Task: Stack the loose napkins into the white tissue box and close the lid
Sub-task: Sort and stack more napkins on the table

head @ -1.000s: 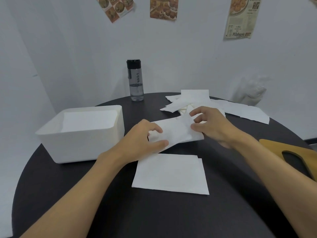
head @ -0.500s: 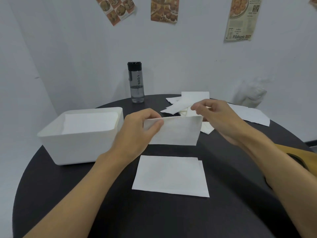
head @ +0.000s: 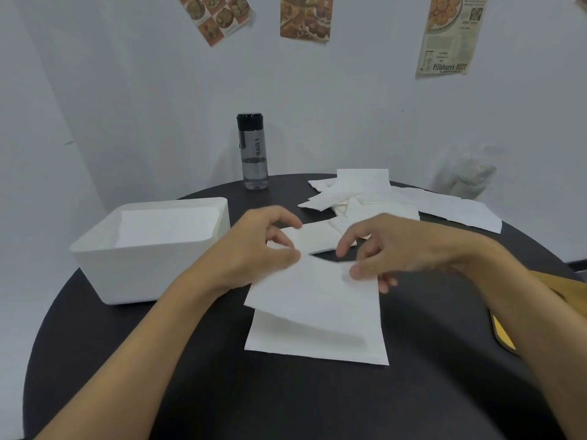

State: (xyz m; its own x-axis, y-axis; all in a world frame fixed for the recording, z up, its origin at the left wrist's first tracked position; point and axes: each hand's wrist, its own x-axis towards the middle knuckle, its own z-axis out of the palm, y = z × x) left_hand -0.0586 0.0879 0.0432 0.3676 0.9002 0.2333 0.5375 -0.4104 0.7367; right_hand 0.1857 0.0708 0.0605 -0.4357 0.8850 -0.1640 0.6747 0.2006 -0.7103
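A white napkin (head: pixel 313 296) hangs just above a flat stack of napkins (head: pixel 314 346) on the dark round table. My left hand (head: pixel 254 249) pinches its upper left edge between thumb and fingers. My right hand (head: pixel 390 246) pinches the upper right edge, thumb on top. The open white tissue box (head: pixel 152 265) stands to the left, with napkins lying inside it. A loose pile of napkins (head: pixel 362 195) is spread at the back of the table, beyond my hands.
A clear water bottle (head: pixel 253 152) with a black cap stands at the table's back edge. A wooden lid (head: pixel 568 289) with a dark slot lies at the right edge. A crumpled plastic bag (head: pixel 463 177) sits against the wall.
Both hands brought the napkin from the loose pile, lifted it, then lowered it toward me onto the flat stack. The hands have drawn closer together.
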